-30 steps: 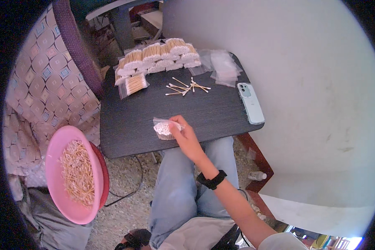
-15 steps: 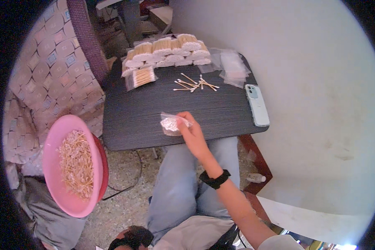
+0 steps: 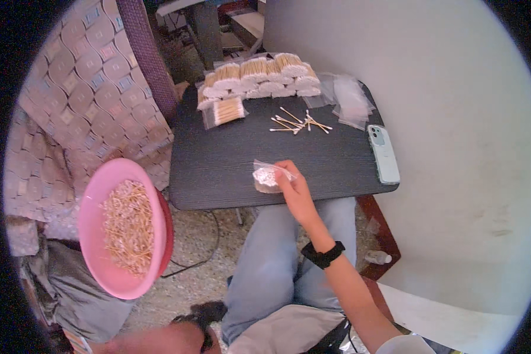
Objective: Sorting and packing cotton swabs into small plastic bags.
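Note:
My right hand [image 3: 293, 184], a black band around its wrist, pinches the edge of a small clear plastic bag of cotton swabs [image 3: 266, 177] above the table's near edge. The swabs' white tips show at the bag's mouth. At the lower edge my left hand [image 3: 153, 341] is a smear of motion, below the pink basin; its fingers cannot be made out. Several loose cotton swabs [image 3: 301, 123] lie scattered on the dark table [image 3: 218, 159]. Behind them is a stack of filled swab bags [image 3: 256, 76], with one flat filled bag [image 3: 227, 111] in front.
A pink basin [image 3: 88, 236] full of loose swabs stands left of the table. Empty clear bags [image 3: 353, 100] lie at the table's far right, and a white phone [image 3: 384, 156] at its right edge. A wall rises on the right; a patterned cloth-covered seat [image 3: 94, 76] is at left.
My left hand has come into view at the lower left, blurred. The whole view has shifted, so the table and basin appear further right. My right hand still holds the bag.

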{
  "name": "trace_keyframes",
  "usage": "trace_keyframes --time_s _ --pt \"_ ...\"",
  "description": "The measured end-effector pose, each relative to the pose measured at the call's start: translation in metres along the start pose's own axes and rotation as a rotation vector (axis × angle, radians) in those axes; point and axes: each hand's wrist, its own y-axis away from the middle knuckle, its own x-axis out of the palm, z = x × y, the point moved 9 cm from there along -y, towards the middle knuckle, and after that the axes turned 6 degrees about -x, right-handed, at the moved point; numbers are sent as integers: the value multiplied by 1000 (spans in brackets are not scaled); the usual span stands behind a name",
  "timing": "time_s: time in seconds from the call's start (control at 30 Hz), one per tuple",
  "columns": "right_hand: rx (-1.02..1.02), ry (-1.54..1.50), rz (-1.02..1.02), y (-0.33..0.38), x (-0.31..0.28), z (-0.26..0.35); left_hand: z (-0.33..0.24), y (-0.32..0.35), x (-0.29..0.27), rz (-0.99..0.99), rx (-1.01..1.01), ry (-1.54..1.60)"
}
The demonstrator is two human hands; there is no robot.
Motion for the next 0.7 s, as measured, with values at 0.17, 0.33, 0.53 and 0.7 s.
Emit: trace_keyframes --time_s 0.17,0.33,0.53,0.7 --pt "-100 -13 -6 -1 -6 6 160 145 18 714 -651 -720" --pt "-96 -145 9 -5 -4 -1 219 266 22 870 -1222 -317" --pt "-95 -469 -346 4 -56 7 262 289 4 720 -1453 -440" --pt "372 -1454 429 72 51 192 282 275 -21 988 -870 -928"
